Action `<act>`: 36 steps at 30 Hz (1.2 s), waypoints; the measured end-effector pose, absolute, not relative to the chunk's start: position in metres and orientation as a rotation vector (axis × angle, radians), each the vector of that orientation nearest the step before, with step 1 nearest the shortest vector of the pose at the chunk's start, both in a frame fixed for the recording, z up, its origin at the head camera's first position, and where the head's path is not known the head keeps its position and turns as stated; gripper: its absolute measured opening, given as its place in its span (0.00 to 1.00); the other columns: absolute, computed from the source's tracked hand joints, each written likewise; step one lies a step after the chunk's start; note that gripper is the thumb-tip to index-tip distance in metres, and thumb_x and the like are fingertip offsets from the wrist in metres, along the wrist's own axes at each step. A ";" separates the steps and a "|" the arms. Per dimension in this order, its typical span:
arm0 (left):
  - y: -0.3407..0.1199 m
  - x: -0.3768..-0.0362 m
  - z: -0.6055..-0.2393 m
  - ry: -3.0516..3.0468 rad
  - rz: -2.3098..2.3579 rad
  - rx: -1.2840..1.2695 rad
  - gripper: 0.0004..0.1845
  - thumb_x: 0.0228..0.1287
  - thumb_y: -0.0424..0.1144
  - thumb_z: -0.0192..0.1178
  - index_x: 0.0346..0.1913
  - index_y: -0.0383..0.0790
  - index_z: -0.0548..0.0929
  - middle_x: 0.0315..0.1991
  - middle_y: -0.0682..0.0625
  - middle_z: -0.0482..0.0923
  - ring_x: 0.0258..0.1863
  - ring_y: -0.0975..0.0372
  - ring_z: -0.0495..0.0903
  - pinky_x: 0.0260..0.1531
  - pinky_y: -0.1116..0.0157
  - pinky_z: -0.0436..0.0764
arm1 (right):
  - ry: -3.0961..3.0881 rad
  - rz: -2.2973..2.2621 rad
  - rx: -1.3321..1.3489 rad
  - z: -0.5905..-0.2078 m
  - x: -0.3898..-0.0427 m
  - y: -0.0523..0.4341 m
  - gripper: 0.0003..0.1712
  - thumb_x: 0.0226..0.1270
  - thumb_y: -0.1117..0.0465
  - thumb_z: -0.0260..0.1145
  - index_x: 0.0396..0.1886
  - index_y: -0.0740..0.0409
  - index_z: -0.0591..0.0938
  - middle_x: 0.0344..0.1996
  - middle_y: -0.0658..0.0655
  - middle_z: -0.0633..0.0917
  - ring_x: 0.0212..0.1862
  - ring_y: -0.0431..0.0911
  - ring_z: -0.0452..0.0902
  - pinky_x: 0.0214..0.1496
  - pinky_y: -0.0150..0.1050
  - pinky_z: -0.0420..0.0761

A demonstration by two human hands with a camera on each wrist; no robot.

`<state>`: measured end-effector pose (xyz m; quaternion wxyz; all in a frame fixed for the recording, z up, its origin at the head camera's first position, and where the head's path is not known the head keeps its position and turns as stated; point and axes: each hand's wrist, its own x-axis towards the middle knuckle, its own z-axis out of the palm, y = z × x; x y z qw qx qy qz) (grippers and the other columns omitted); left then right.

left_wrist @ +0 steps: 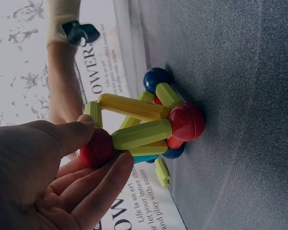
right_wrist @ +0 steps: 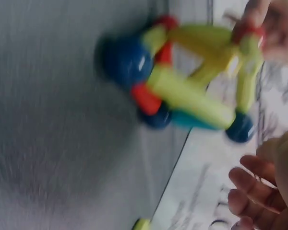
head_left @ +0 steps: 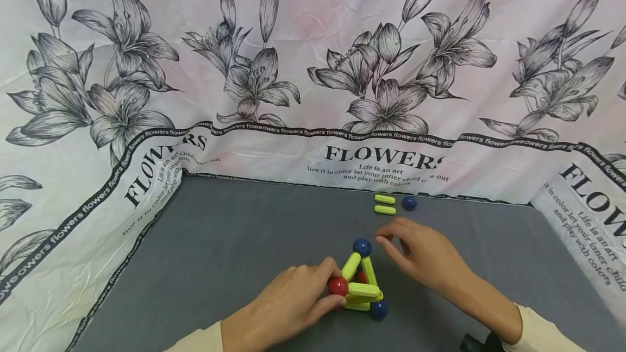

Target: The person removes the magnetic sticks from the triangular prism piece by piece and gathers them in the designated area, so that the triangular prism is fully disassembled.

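Note:
My left hand (head_left: pixel 293 297) pinches a red ball (left_wrist: pixel 97 147) between thumb and fingers, at an upper corner of a magnetic ball-and-stick frame. Yellow-green sticks (left_wrist: pixel 143 135) run from this ball to others, among them an upper blue ball (head_left: pixel 362 247). A darker yellow stick (left_wrist: pixel 132 106) rises from a lower red ball (left_wrist: pixel 187 122); its upper end has no ball on it. Red and teal sticks show low in the frame. Just right of the upper blue ball, my right hand (head_left: pixel 425 257) hovers with loosely bent fingers, holding nothing.
Beyond the frame, two loose yellow-green sticks (head_left: pixel 385 210) lie beside a loose blue ball (head_left: pixel 409 203). The dark grey tabletop (head_left: pixel 235 227) meets a flower-printed cloth (head_left: pixel 274 151) at its back and sides.

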<state>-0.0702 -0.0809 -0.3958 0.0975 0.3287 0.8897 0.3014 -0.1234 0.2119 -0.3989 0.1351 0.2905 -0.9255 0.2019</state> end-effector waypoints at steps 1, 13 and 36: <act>-0.081 -0.070 -0.396 2.636 0.894 0.976 0.14 0.75 0.51 0.66 0.54 0.50 0.77 0.36 0.65 0.81 0.28 0.78 0.76 0.29 0.76 0.76 | -2.672 0.608 0.872 -0.397 -0.116 0.210 0.05 0.74 0.53 0.73 0.46 0.39 0.88 0.36 0.33 0.79 0.26 0.29 0.65 0.24 0.29 0.68; -0.080 -0.068 -0.397 2.681 0.894 1.016 0.12 0.75 0.51 0.66 0.51 0.51 0.77 0.32 0.67 0.78 0.25 0.77 0.74 0.26 0.76 0.74 | -2.521 0.547 1.147 -0.400 -0.069 0.185 0.12 0.67 0.42 0.77 0.44 0.38 0.88 0.42 0.34 0.82 0.41 0.30 0.76 0.41 0.33 0.81; -0.080 -0.070 -0.398 2.703 0.869 1.028 0.14 0.74 0.51 0.66 0.51 0.50 0.77 0.31 0.66 0.76 0.23 0.76 0.72 0.24 0.76 0.72 | -2.502 0.433 1.110 -0.414 -0.063 0.166 0.14 0.63 0.45 0.80 0.45 0.38 0.87 0.39 0.35 0.82 0.37 0.32 0.71 0.37 0.32 0.74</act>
